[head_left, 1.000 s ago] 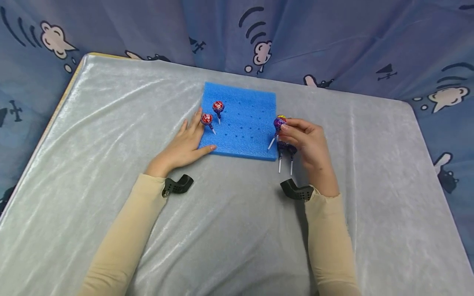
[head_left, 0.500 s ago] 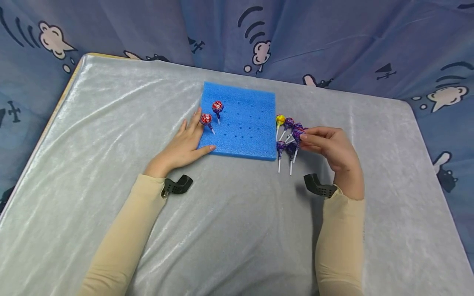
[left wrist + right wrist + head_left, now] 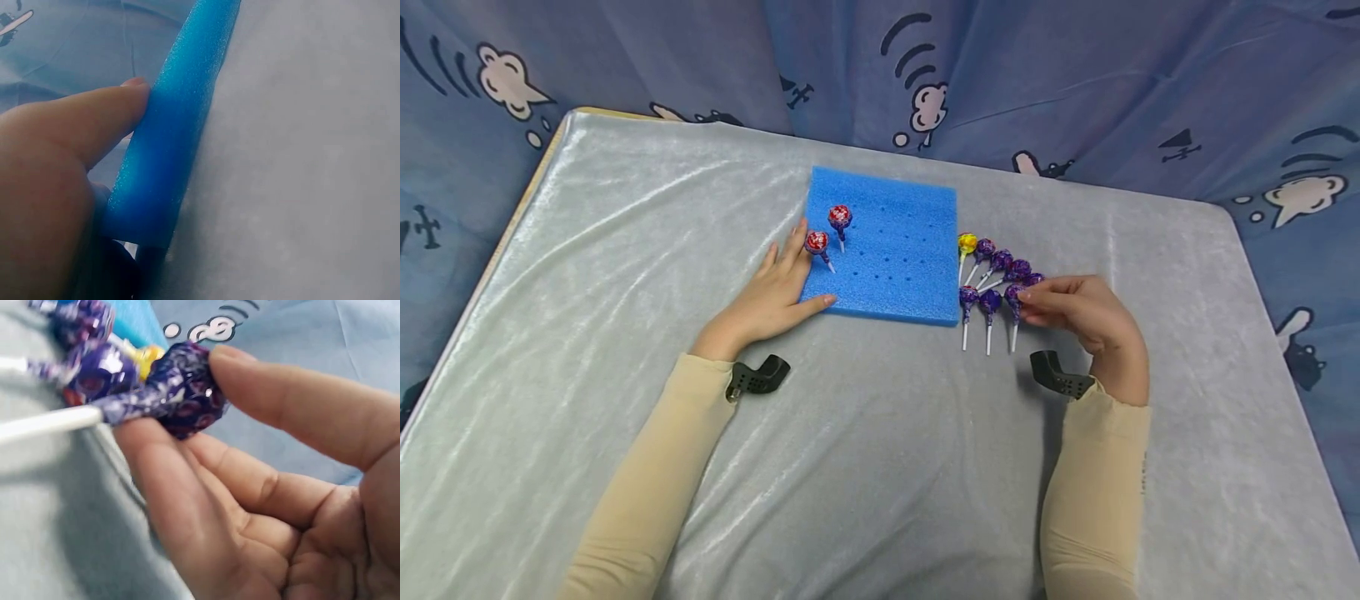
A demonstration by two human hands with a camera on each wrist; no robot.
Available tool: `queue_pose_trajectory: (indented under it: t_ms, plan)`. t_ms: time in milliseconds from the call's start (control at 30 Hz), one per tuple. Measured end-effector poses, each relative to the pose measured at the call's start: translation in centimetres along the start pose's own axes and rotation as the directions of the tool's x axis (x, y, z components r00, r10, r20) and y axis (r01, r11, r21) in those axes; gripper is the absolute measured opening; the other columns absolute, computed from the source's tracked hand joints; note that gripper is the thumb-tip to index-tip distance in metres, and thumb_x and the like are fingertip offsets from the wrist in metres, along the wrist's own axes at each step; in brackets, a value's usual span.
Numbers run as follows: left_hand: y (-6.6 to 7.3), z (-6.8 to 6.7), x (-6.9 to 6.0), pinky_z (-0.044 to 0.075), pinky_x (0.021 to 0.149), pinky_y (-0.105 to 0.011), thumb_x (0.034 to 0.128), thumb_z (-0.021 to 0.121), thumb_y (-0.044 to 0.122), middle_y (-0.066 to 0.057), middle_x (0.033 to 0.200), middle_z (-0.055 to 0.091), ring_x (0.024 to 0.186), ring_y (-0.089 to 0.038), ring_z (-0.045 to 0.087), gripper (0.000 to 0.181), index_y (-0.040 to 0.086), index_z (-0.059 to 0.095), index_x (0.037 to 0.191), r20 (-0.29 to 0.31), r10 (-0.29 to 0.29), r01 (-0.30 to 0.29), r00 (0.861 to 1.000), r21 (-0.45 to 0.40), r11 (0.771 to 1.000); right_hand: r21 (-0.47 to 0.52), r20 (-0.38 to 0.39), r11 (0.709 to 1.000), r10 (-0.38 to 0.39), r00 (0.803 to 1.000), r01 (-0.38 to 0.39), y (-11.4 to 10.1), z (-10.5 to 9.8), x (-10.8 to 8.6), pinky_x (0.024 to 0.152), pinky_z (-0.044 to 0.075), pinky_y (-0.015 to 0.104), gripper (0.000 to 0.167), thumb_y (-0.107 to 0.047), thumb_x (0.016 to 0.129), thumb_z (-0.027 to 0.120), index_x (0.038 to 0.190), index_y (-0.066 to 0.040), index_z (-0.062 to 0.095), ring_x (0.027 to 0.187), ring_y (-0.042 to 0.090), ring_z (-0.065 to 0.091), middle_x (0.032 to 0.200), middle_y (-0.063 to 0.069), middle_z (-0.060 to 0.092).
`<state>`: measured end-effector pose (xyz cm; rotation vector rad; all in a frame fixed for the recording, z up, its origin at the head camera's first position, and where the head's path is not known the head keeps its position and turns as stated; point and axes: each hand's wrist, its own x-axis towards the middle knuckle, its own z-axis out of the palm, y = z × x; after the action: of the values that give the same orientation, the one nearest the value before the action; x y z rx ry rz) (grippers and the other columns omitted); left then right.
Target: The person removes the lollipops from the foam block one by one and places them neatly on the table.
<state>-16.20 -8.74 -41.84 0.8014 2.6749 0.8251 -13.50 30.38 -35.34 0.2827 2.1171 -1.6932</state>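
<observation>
At the left edge of a blue foam board with small holes, my left hand rests with its fingers spread and the thumb over the front edge. Two red-topped lollipops, one farther back and one nearer, stand with their sticks in the board; the nearer one leans. My right hand pinches the head of a purple-wrapped lollipop between thumb and fingers, right of the board. In the right wrist view, that lollipop's white stick points left. Two more purple lollipops lie beside it, sticks toward me.
Behind the held lollipop, a yellow lollipop and several purple ones lie fanned out by the board's right edge. A grey velvety cloth covers the table. A blue patterned curtain hangs along its far side.
My right hand has moved right and toward me, carrying the purple lollipop from the board's right edge to beside the two nearer ones. The left hand stays on the board.
</observation>
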Motion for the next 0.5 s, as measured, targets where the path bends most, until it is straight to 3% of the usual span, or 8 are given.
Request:
queue_pose_trajectory:
  t_ms: [500]
  plan:
    - [0.01,-0.03,-0.05,-0.01,0.113,-0.041,0.0973,0.047,0.043,-0.013,0.155,-0.021,0.142,-0.021,-0.016,0.082,-0.005,0.004,0.149,0.005,-0.001,0.001,1.0,0.001,1.0,-0.09,0.009,0.991,0.104,0.995,-0.102,1.04,-0.33,0.75,0.064,0.055,0.023,0.016,-0.007,0.09,0.064,0.078,-0.013,0.073,0.067,0.009,0.067,0.074,-0.001,0.069]
